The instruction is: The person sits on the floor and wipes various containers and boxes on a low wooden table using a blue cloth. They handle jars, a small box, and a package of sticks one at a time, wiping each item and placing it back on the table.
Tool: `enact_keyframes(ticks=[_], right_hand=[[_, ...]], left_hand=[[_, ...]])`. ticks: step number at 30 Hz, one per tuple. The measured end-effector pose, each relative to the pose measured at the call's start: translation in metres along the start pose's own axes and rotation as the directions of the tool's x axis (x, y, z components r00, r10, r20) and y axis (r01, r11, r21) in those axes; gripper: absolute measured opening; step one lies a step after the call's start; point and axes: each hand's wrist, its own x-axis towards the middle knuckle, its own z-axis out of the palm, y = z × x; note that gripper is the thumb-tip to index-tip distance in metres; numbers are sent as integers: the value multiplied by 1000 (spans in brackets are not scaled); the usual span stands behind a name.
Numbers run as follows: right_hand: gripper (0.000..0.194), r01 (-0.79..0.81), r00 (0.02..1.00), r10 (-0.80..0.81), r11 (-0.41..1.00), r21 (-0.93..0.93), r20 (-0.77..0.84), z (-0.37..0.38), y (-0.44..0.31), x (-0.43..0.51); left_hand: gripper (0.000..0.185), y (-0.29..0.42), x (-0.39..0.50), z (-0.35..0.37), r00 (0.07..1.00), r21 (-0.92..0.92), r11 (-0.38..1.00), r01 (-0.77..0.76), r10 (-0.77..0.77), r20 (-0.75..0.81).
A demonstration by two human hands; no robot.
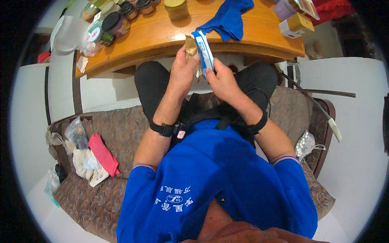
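My left hand (183, 68) grips a crinkled gold foil packet (191, 47), its fingers wrapped around the lower part. Right beside it, my right hand (223, 79) pinches the lower end of a slim blue-and-white packet (203, 50) that bears writing. The two packets stand side by side, tilted a little, in front of the table's near edge and above the gap between my knees. A blue cloth (232, 21) lies on the table just beyond the blue-and-white packet. What either packet contains is hidden.
The wooden table (146, 39) carries several jars (115, 24) at left, a yellow-lidded tub (176, 9) and a yellow-and-white box (296, 25). On the patterned sofa (121, 127) lie a red cloth (103, 155) and a plastic bag of white balls (304, 144). A thin stick (319, 106) leans at right.
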Motion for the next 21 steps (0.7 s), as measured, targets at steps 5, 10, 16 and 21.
enact_keyframes(ticks=[5,10,16,21], right_hand=[[24,36,999,-36,999,9,-30,3,-2,-2],[40,-8,999,10,999,36,-52,-5,-11,-5],[39,-58,996,64,993,101,-65,-24,-16,-2],[38,-45,988,63,990,131,-141,-51,-22,5]], left_hand=[[55,-5,-1,9,1000,-20,1000,3,-2,22],[55,-4,-1,22,996,-19,999,28,-26,85],[57,-3,0,31,983,57,996,65,-74,169],[61,1,-2,18,965,61,996,68,-81,248]])
